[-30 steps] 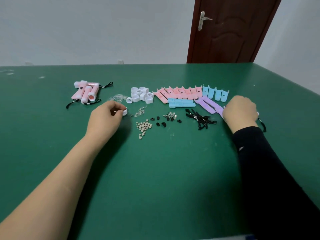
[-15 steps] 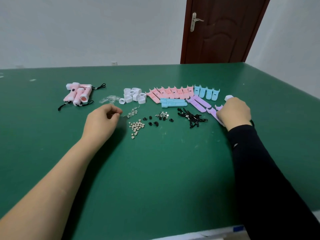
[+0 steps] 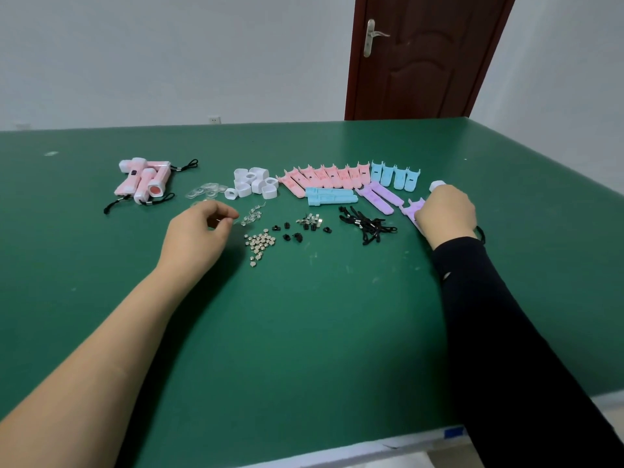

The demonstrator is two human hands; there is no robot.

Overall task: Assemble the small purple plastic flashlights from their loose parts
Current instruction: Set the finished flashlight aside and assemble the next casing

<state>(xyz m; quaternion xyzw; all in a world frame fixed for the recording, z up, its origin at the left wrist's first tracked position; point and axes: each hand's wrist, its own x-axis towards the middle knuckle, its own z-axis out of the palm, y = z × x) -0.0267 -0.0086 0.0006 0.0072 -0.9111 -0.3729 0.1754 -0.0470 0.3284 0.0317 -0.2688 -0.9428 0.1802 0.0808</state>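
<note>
Well, the green desk [image 3: 304, 349] is big, and everything on it sits in one band across the far half, so I'll place things from the tangle of black lanyards [image 3: 368, 224]. Nearer than that tangle the cloth carries only the two forearms. I'd judge that leaves plenty of room to draw work in close. The desk's right edge lies well beyond the tangle.

Right of the lanyards, the right hand [image 3: 445, 214] has its fingers curled over a purple flashlight body [image 3: 411, 211]. A white cap [image 3: 438, 185] pokes out past the knuckles. The grip is probably meant to keep the pieces seated together.

Left of the lanyards, the left hand [image 3: 199, 228] has thumb and forefinger pinching a small clear part [image 3: 233, 219], too tiny to name.

Loose purple shells [image 3: 378, 197] lie just behind the tangle, an easy reach for either hand. Pink shells [image 3: 324, 175] line up behind and left of it. Far to its left sit finished pink flashlights [image 3: 145, 180], set apart from the loose stock. White caps [image 3: 253, 182] are heaped between those and the pink shells, and button cells [image 3: 260, 243] cluster to the tangle's left.
</note>
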